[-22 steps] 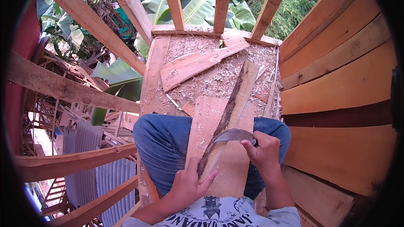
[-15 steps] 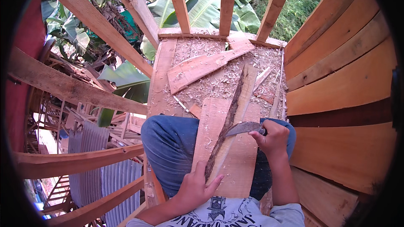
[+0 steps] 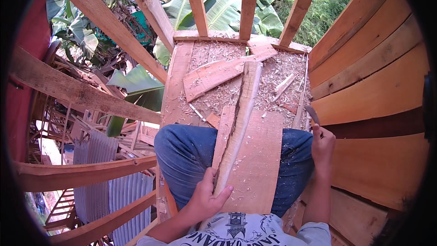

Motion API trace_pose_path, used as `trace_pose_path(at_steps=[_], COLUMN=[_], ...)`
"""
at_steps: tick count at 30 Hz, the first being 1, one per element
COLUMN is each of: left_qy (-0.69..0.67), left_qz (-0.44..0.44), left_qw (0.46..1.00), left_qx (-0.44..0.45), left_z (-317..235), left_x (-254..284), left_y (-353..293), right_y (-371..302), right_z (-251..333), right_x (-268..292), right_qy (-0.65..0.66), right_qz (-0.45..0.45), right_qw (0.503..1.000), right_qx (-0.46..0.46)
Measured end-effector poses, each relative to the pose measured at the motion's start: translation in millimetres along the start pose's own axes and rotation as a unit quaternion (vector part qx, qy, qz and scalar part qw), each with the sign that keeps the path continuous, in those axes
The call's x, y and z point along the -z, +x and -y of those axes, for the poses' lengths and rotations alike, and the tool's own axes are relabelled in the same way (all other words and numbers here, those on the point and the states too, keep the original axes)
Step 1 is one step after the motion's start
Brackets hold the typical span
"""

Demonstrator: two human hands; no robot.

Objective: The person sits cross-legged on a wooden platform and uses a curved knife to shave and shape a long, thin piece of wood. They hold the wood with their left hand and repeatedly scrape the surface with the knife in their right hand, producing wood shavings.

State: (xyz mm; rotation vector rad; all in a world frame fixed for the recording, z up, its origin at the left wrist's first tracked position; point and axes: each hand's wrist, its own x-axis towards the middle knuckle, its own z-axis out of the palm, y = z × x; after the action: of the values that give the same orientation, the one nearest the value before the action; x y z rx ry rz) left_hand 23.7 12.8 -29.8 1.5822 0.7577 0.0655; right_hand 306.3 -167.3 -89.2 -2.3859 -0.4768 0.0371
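A long strip of wood [image 3: 242, 118], with dark bark down its left edge, stands tilted away from me over my lap. My left hand [image 3: 209, 197] is closed round its near end. Under the strip, a flat wide board [image 3: 259, 164] lies across my thighs, dotted with small shavings. Out to the right, beside my right knee, my right hand [image 3: 322, 143] grips a knife; its curved dark blade [image 3: 312, 115] points up and away from the strip. The handle is mostly hidden inside my fist.
Curled shavings litter the wooden floor [image 3: 218, 54] ahead, where a cut, tapered board [image 3: 216, 76] and thin offcuts [image 3: 284, 85] lie. Slatted railing [image 3: 86, 109] runs along the left and front. A plank wall [image 3: 373, 105] closes the right side. Corrugated sheets [image 3: 132, 207] show below left.
My right hand has swung the knife off the strip and out to the right. The strip's far end has shifted left and its cut face has turned more upward.
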Motion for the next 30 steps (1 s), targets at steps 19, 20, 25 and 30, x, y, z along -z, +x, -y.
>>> trace_pose_path(at_steps=[19,20,25,30], left_qy=[-0.033,-0.020,-0.045,-0.023], left_qz=[0.182,0.212,0.116,0.080], left_qw=[0.982,0.977,0.992,0.997], left_qx=[0.038,0.000,0.022,-0.004], left_z=[2.3,-3.8,0.2,-6.1], left_x=[-19.5,-22.4,-14.6,-19.2], left_y=[-19.3,-22.5,-5.1,-4.8], right_y=[16.7,19.1,-20.0,-71.7], right_z=[24.4,11.3,11.5,68.9], right_x=[-17.5,-10.3,-4.2,-17.5], right_qy=[0.003,0.051,0.169,0.092], right_qz=[-0.049,-0.051,-0.016,0.055], right_qw=[0.997,0.995,0.985,0.968], right_qx=[-0.057,-0.063,0.004,0.227])
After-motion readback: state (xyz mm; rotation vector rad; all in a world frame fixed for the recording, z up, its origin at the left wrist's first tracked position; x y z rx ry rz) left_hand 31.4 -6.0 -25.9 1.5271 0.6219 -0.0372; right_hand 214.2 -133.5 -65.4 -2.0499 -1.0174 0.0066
